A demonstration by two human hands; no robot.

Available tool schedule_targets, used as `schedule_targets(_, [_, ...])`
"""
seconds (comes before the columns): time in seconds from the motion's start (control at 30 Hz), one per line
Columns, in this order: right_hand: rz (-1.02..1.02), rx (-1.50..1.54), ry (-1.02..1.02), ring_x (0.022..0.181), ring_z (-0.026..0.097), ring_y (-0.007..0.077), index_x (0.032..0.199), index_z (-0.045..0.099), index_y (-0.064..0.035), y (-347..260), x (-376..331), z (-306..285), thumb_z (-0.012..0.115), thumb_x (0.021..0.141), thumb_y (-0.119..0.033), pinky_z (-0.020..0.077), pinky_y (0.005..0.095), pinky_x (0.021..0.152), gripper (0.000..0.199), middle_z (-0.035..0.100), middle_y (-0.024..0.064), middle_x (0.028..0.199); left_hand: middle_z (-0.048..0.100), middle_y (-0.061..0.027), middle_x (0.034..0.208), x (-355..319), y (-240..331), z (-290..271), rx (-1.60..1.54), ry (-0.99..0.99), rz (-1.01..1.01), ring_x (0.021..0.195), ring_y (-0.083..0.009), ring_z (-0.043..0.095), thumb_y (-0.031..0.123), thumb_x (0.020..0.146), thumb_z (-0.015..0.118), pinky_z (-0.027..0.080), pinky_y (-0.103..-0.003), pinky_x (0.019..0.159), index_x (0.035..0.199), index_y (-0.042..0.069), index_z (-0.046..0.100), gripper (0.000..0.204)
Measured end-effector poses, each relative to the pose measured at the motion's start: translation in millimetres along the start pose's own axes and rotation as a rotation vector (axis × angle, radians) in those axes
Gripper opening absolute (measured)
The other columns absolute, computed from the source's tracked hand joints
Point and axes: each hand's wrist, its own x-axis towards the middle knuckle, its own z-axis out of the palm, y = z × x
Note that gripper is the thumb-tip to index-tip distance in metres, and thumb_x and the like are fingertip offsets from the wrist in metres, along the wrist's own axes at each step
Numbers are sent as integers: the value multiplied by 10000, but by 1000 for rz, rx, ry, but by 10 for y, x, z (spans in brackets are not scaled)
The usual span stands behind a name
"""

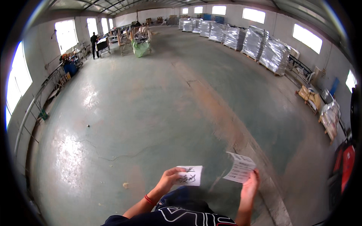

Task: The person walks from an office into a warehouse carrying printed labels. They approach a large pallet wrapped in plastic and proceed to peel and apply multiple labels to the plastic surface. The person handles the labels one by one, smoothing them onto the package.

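My left hand (168,180) pinches a small white card (193,176) with dark handwriting between thumb and fingers. A red beaded bracelet (150,200) circles that wrist. Over to the right, my right hand (250,186) grips a white printed paper sheet (239,168) by its lower right corner. The sheet is slightly curled, with lines of print facing up. Card and sheet are apart, both held in the air in front of my body above the green floor.
Wrapped silver pallets (249,43) line the right wall. A red machine part (347,167) stands close at my right. Far left, a person (94,45) stands by a work table near a green bag (140,48). A metal rail (32,103) runs along the left wall.
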Motion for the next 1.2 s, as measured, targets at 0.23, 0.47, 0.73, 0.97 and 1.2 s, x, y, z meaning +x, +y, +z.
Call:
schedule_targets(0.23, [657, 724, -316, 767, 597, 262, 971, 553, 0, 886, 1790, 762, 478, 841, -112, 503, 316, 619, 187, 613, 167, 856, 505, -121, 1105, 2005, 290, 64, -54, 63, 162, 939, -192, 554, -132, 702, 462, 475, -307, 814, 1197, 42, 402, 528])
schedule_targets(0.47, [438, 527, -212, 1057, 487, 258, 1038, 512, 2, 934, 3815, 971, 511, 806, -99, 375, 391, 913, 253, 507, 154, 1146, 433, -128, 1174, 4413, 804, 1011, 127, -229, 26, 1052, -187, 462, -118, 701, 481, 372, -311, 905, 1340, 88, 164, 742])
schedule_targets(0.73, [104, 314, -10, 1092, 454, 238, 1071, 487, 27, 1267, 5928, 715, 458, 829, -103, 327, 358, 947, 276, 513, 151, 1129, 447, -75, 1165, 6937, 741, 1877, 218, -496, -123, 1068, -145, 435, -31, 749, 511, 375, -273, 894, 1270, 16, 252, 583])
schedule_targets(0.97, [163, 35, -139, 1111, 429, 200, 959, 540, 25, 1356, 7957, 927, 438, 816, -23, 291, 312, 955, 182, 420, 170, 1249, 447, -57, 1196, 8495, 1233, 2456, 181, -455, -395, 1062, -170, 469, 74, 798, 531, 462, -315, 806, 1288, 108, 282, 550])
schedule_targets(1.2, [311, -207, -254, 1074, 441, 153, 920, 530, 37, 1708, 9802, 1281, 428, 808, 32, 329, 263, 904, 152, 392, 114, 1274, 490, -121, 1170, 10116, 1493, 2486, 86, -230, -78, 1027, -214, 515, 40, 800, 557, 483, -326, 793, 1209, 16, 421, 431])
